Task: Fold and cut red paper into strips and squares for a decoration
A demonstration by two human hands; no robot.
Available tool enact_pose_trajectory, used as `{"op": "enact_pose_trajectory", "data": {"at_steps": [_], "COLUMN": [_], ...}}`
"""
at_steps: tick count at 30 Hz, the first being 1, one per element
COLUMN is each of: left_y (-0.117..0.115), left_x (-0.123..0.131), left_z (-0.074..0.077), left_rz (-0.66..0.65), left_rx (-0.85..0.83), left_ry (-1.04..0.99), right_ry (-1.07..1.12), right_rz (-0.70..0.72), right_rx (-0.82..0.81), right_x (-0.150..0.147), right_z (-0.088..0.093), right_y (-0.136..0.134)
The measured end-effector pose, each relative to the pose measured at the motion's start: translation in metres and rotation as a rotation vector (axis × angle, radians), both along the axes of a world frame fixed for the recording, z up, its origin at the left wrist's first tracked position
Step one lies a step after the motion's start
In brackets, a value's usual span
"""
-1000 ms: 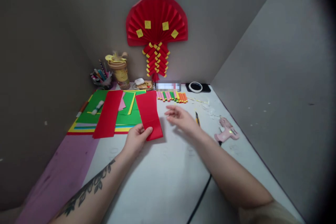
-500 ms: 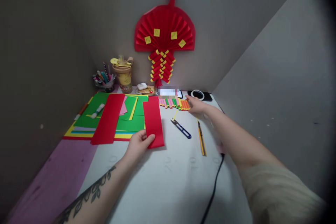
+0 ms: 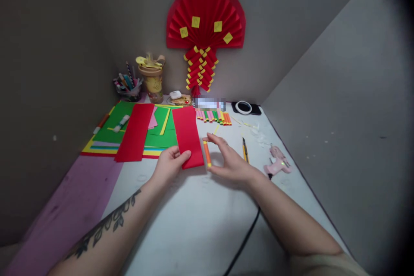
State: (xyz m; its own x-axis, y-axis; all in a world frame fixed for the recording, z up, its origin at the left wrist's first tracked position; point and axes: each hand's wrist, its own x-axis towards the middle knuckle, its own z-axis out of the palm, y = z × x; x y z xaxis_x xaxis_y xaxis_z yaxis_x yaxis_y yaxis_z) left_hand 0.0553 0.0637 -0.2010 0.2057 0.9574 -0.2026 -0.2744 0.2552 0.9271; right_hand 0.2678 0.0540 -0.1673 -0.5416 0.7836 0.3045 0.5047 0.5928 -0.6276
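My left hand (image 3: 170,164) pinches the lower left edge of a red paper strip (image 3: 188,136), thumb on top. Just right of that strip, my right hand (image 3: 228,157) holds a small orange paper roll (image 3: 207,154) with yellow ends, gripped end to end between thumb and fingers. The roll stands close beside the strip's right edge; whether they touch I cannot tell. Behind my right hand lies a row of small coloured paper rolls (image 3: 211,117) in pink, green and orange. A yellow craft knife (image 3: 245,150) is partly covered by my right hand.
A second red strip (image 3: 134,133) lies over stacked green and yellow sheets (image 3: 164,140) at left. A pink glue gun (image 3: 277,161) with a black cord rests at right. Behind are a phone with a tape roll (image 3: 243,107), a cup (image 3: 152,84) and a pen holder (image 3: 127,89). A red fan decoration (image 3: 206,17) hangs on the wall.
My right hand has come back from the row of rolls toward the red strip, now with an orange roll in it. My left hand still holds the strip. The view has tilted down slightly.
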Motion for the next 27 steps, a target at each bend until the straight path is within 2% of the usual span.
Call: {"op": "enact_pose_trajectory", "data": {"at_steps": [11, 17, 27], "left_y": [-0.005, -0.005, -0.006], "left_x": [0.0, 0.001, 0.0], "left_z": [0.009, 0.01, 0.009], "left_rz": [-0.01, -0.006, 0.013], "left_rx": [-0.001, -0.03, 0.01], "left_ry": [0.119, 0.065, 0.139], "right_ry": [0.109, 0.14, 0.134], "right_rz": [0.001, -0.004, -0.001], "right_rx": [-0.028, -0.02, 0.029], "right_x": [-0.003, -0.004, -0.004], "right_z": [-0.022, -0.027, -0.027], "right_y": [0.001, 0.002, 0.002]}}
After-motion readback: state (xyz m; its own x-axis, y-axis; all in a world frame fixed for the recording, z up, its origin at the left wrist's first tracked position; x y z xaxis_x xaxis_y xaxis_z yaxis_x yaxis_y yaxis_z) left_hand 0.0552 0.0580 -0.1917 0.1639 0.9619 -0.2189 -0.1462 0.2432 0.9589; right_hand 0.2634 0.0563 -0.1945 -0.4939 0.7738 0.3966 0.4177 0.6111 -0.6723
